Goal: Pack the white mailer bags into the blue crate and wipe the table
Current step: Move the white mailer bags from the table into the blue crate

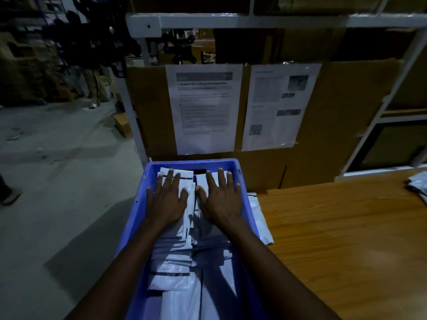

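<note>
The blue crate (141, 204) stands in front of me at the left end of the wooden table (342, 239). It is filled with several white mailer bags (175, 271) lying in two rows. My left hand (167, 199) lies flat, fingers spread, pressing on the left row at the crate's far end. My right hand (220, 199) presses flat on the right row beside it. One white mailer bag (260, 218) lies on the table against the crate's right wall. More mailer bags (419, 185) lie at the table's far right edge.
Behind the crate a cardboard panel (335, 116) carries two printed sheets (204, 107), inside a white metal rack frame (231, 20). The concrete floor (57, 181) lies open to the left, with a small cardboard box (122, 124) and a person's legs farther back.
</note>
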Tool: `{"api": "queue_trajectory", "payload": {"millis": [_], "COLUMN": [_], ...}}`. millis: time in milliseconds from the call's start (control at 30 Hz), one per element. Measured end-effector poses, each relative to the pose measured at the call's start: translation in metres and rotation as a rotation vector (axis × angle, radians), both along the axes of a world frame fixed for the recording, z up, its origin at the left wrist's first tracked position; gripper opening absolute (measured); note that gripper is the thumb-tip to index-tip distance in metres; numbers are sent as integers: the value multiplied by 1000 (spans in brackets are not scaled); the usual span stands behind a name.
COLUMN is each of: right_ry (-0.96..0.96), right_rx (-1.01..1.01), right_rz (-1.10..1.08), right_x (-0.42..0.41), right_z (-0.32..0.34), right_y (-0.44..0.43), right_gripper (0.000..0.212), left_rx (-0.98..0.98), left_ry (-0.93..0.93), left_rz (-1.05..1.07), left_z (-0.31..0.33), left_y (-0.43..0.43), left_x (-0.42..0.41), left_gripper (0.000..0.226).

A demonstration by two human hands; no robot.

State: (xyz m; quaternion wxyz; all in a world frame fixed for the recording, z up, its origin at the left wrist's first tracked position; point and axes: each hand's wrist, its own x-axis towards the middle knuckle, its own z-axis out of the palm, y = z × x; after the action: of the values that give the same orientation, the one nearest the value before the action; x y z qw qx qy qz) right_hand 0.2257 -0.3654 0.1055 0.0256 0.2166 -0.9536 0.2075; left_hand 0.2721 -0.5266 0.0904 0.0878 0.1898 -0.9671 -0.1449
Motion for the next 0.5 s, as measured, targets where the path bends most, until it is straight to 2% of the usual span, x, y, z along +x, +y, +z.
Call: {"api": "queue_trajectory", "payload": {"millis": [133, 233, 367, 500], "right_ry": [106, 106, 155, 142], "right_rx": [-68, -70, -77, -69], "right_rz": [23, 16, -39, -69], "right_x": [-1, -8, -23, -43], "right_z": [18, 26, 23, 10], "right_y": [26, 62, 131, 221], "right_gripper": [68, 65, 68, 62], "left_rx": [1, -15, -5, -21], "left_ry": [138, 195, 227, 252], "left_rz": [45, 71, 29, -26], "left_z": [19, 30, 38, 36], "left_y": [20, 51, 120, 207], "left_x": [5, 6, -2, -22], "left_gripper": [62, 62, 63, 67]}}
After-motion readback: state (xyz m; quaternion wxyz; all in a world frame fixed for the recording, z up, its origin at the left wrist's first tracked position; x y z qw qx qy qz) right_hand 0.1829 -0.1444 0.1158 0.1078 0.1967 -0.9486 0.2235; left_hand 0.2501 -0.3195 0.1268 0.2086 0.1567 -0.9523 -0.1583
